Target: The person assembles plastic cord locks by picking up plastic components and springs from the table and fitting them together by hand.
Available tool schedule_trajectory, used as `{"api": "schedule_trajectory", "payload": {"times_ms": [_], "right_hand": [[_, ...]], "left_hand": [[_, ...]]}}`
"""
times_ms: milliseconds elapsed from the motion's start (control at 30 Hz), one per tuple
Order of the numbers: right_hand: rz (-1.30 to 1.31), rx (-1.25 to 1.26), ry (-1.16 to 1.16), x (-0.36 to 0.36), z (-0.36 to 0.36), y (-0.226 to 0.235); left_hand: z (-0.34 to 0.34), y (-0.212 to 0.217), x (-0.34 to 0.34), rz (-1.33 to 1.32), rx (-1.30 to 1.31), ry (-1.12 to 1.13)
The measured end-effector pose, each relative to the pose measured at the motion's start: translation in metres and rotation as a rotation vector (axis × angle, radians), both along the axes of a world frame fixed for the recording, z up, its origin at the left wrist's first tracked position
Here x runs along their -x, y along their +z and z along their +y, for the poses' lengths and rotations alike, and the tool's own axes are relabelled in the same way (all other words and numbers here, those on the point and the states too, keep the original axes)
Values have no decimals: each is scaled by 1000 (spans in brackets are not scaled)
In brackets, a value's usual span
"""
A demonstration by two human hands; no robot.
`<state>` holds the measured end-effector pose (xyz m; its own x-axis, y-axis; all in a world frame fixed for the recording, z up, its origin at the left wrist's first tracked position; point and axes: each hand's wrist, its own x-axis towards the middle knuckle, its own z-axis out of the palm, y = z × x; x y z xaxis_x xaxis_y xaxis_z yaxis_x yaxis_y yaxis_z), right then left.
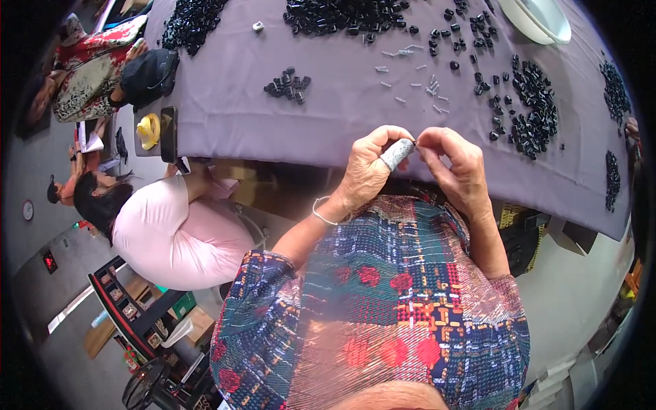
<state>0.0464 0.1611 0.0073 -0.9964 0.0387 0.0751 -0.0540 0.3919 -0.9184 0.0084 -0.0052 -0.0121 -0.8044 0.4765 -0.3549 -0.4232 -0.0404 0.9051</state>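
Note:
At the front edge of the cloth-covered table, my two hands meet with fingertips almost touching. My left hand (365, 169) is closed in a pinch, and a grey wrap (397, 154) covers one of its digits. Fingers curled, my right hand (458, 169) pinches from the other side. Between the fingertips a tiny dark piece (415, 143) barely shows; its kind is too small to make out. Beyond the hands, several small metal springs (432, 88) lie scattered. A small cluster of black plastic parts (288, 86) sits to their left, and a larger pile of them (532, 113) to their right.
More black parts (342, 15) are heaped at the far side. A white basin (540, 19) stands at the far right, and a single white piece (257, 26) lies far left. A dark phone-like object (168, 134) and a yellow item (147, 131) rest near a seated person in pink (174, 232).

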Motion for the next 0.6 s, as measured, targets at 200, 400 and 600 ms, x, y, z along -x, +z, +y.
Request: {"api": "schedule_trajectory", "payload": {"times_ms": [200,400,600], "right_hand": [[46,27,-27,1,0,-10],[204,-164,-21,4,-3,-15],[155,-132,-15,4,-3,-18]], "left_hand": [[4,-5,-1,51,-8,34],[2,-7,0,185,147,2],[4,-12,-1,64,-24,30]]}}
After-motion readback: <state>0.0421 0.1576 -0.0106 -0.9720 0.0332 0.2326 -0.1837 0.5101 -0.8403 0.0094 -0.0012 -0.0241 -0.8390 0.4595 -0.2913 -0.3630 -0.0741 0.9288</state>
